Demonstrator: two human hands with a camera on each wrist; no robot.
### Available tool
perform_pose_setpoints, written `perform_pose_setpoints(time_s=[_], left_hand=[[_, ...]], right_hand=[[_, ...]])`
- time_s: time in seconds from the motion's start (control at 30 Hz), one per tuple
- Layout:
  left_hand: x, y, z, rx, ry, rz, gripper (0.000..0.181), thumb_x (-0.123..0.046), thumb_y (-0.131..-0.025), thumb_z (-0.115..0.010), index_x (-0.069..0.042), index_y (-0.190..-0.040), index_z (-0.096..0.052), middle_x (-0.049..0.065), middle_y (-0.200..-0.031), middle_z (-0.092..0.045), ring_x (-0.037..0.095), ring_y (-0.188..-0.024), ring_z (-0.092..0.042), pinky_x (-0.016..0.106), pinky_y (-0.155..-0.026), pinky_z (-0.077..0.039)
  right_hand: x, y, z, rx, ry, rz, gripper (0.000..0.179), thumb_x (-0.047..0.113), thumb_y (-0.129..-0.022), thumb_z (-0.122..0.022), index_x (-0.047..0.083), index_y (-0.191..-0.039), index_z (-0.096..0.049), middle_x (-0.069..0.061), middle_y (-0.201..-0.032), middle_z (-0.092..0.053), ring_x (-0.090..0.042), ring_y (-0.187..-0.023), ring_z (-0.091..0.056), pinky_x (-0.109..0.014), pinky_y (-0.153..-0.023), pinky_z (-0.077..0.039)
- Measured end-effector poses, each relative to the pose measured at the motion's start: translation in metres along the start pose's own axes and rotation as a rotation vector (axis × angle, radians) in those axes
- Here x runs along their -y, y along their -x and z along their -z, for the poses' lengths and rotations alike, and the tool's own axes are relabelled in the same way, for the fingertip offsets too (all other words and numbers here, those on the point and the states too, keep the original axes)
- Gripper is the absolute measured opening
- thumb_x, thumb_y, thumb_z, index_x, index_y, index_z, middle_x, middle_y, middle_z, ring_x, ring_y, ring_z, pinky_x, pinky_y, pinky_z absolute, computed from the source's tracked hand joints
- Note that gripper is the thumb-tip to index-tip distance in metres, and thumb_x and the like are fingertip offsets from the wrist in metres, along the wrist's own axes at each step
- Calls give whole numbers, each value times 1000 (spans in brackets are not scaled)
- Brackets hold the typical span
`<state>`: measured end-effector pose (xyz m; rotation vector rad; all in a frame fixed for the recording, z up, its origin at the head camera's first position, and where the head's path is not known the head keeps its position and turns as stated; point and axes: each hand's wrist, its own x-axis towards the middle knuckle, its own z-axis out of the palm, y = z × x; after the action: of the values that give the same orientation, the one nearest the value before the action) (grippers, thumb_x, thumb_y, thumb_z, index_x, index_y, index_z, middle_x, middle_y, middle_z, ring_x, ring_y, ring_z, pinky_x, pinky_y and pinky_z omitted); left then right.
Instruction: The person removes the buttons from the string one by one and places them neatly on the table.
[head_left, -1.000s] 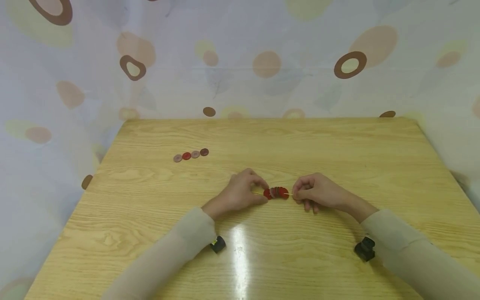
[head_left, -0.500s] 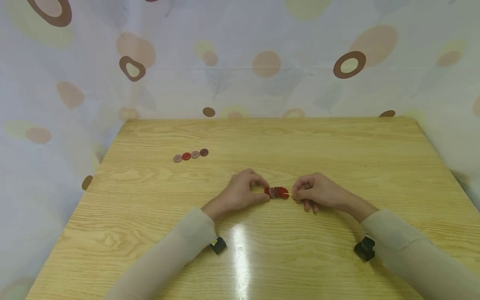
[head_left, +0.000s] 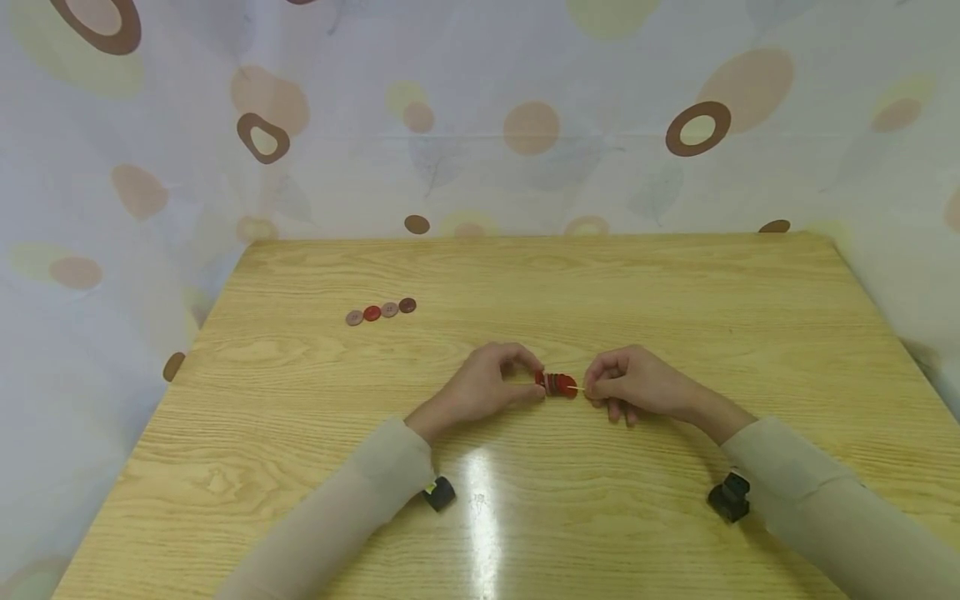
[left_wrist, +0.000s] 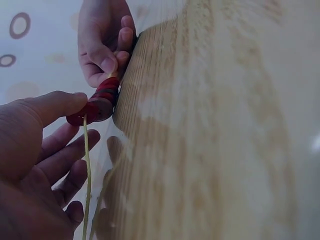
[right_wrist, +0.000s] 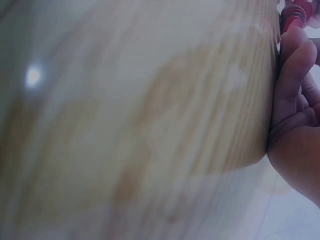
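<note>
Several red and brownish buttons [head_left: 559, 384] stand packed face to face on a thin yellow string [left_wrist: 87, 165], just above or on the wooden table. With thumb and fingers, my left hand [head_left: 486, 382] pinches the red button [left_wrist: 76, 118] at the left end of the stack. In the left wrist view the string comes out of that button's face and hangs down past the fingers. On the other side, my right hand [head_left: 637, 383] pinches the string's short end close to the stack. The right wrist view shows only part of this hand and the red buttons beyond its fingertips.
A slanted row of several loose buttons [head_left: 372, 313], pinkish, red and dark brown, lies flat at the back left of the table [head_left: 675, 300]. Patterned cloth [head_left: 480, 167] hangs behind the table and at its sides. Each wrist carries a small black camera [head_left: 439, 493].
My left hand has moved slightly right, sliding the left-end button along the string against the others, so the stack is shorter and tighter. The right hand holds still.
</note>
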<state>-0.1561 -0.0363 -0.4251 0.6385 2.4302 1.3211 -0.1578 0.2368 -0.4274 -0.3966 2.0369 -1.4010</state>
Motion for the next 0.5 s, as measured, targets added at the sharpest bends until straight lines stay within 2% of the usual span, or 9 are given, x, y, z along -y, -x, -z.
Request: perform_pose_setpoints(time_s=[0.3, 0.5], left_hand=[[-1, 0, -2, 6, 139, -3, 25, -13, -87, -81, -13, -109, -68, -6, -103, -73, 9, -100, -67, 36, -97, -49], [1, 0, -3, -12, 124, -31, 28, -12, -86, -81, -9, -110, -69, -6, -101, -71, 12, -97, -65, 34, -92, -50]], right_hand=[[0, 0, 0, -3, 13, -1, 15, 11, -99, -61, -3, -100, -66, -15, -81, -66, -17, -57, -62, -27, -45, -52], [1, 0, 0, -8, 14, -4, 14, 10, -99, -61, -3, -100, -66, -15, -81, -66, -16, -57, -61, -27, -45, -52]])
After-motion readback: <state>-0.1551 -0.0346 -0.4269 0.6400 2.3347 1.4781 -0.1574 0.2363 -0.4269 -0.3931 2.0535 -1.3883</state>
